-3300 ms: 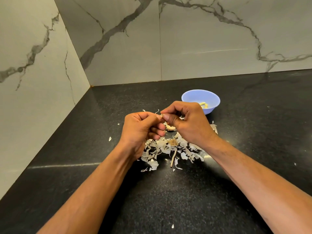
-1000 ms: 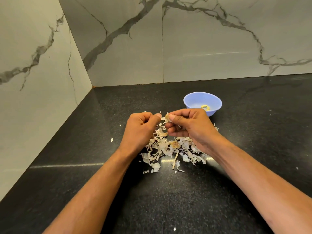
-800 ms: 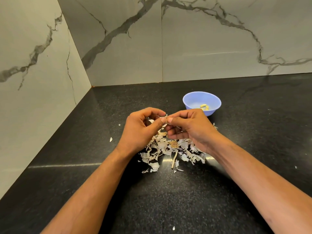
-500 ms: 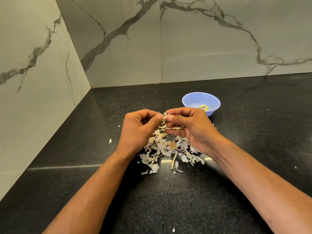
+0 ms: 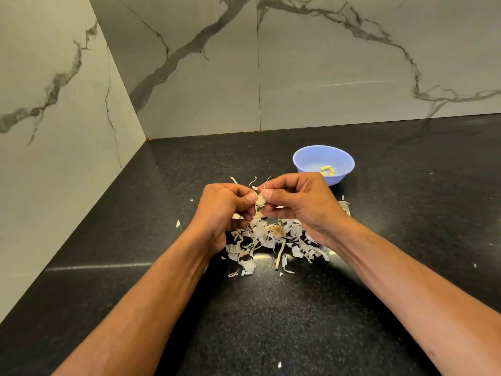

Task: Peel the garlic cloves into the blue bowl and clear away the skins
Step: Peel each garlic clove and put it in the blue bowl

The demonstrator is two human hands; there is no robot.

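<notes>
1. A pale garlic clove (image 5: 260,200) is held above the worktop (image 5: 406,240), pinched between the two hands, with a thin strip of skin curling up from its top.
2. The left hand (image 5: 222,210) has its grip closed on the clove's left side, thumb tip against it and fingers curled.
3. The right hand (image 5: 301,202) grips the clove's right side, thumb and forefinger pinched tight, other fingers curled beneath.
4. Below and nearer lies a loose heap of garlic skins (image 5: 273,240), with a dry stalk (image 5: 279,253) among them.
5. The blue bowl (image 5: 311,158) stands just beyond the right hand, holding a few peeled cloves (image 5: 328,169).
6. Stray skin flakes (image 5: 178,223) dot the black worktop; marble walls (image 5: 325,63) meet far left.
</notes>
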